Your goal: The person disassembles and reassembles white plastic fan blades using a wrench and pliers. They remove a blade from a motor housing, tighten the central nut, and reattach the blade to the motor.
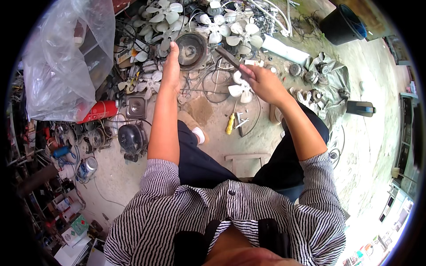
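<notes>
My left hand (172, 66) is at the left rim of a round, dark, dished metal part (191, 51). Its thumb points away from me; the other fingers are hidden, so I cannot tell whether it grips the rim. Closed around a dark, flat, bar-like tool (228, 56), my right hand (262, 82) is just right of that part. The tool's tip points up and left, toward the part. Below the right hand lies a white fan blade (242, 92). Between my feet, a screwdriver with a yellow handle (230, 124) rests beside small white pieces (241, 120).
Fan blades (215, 29) and cables pile up ahead. At left are a plastic bag (66, 66), a red cylinder (98, 111) and a black compressor-like unit (132, 136). Motor parts (310, 77) lie on a grey sheet at right, with a black bucket (341, 24) beyond.
</notes>
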{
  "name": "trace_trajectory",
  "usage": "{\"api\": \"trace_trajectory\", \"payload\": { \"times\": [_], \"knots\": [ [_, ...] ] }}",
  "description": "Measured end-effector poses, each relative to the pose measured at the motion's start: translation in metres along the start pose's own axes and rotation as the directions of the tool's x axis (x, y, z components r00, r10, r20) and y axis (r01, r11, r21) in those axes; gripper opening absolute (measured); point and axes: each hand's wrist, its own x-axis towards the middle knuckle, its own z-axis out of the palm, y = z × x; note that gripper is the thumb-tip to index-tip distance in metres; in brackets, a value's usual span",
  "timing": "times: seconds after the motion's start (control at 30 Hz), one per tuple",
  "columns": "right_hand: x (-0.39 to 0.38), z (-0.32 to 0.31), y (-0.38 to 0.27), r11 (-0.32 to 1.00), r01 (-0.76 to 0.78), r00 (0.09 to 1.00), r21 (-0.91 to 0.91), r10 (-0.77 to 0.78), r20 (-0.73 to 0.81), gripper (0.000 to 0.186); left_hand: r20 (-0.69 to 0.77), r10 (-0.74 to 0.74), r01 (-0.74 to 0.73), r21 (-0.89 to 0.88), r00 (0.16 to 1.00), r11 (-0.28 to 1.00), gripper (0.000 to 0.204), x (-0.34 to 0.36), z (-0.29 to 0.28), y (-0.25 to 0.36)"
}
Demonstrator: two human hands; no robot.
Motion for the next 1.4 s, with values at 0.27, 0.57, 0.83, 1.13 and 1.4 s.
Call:
{"api": "trace_trajectory", "payload": {
  "times": [0.27, 0.57, 0.83, 1.13, 1.4],
  "knots": [
    [-0.014, 0.004, -0.02, 0.445, -0.39, 0.906, 0.806, 0.03, 0.422, 0.034, -0.004, -0.065, 0.063, -0.184, 0.998, 0.981, 0.07, -0.027, 0.029, 0.009],
    [-0.012, -0.014, -0.023, 0.297, -0.502, 0.845, 0.812, -0.032, 0.534, 0.051, -0.039, 0.114, -0.112, 0.047, 0.993, 0.993, 0.086, -0.006, 0.004, 0.0],
    [-0.004, -0.011, -0.022, 0.56, -0.416, 0.869, 0.716, 0.014, 0.494, 0.041, -0.063, 0.14, -0.134, 0.1, 0.988, 0.986, 0.069, -0.028, 0.031, 0.023],
    [-0.001, 0.023, -0.02, 0.604, -0.147, 0.984, 0.783, 0.008, 0.179, 0.035, -0.038, -0.002, -0.006, -0.213, 0.999, 0.977, 0.069, -0.019, 0.034, 0.0],
    [-0.006, 0.034, -0.028, 0.862, -0.105, 0.991, 0.496, 0.131, -0.019, 0.031, 0.175, -0.158, 0.223, -0.453, 0.972, 0.863, 0.068, -0.025, 0.044, -0.018]
  ]
}}
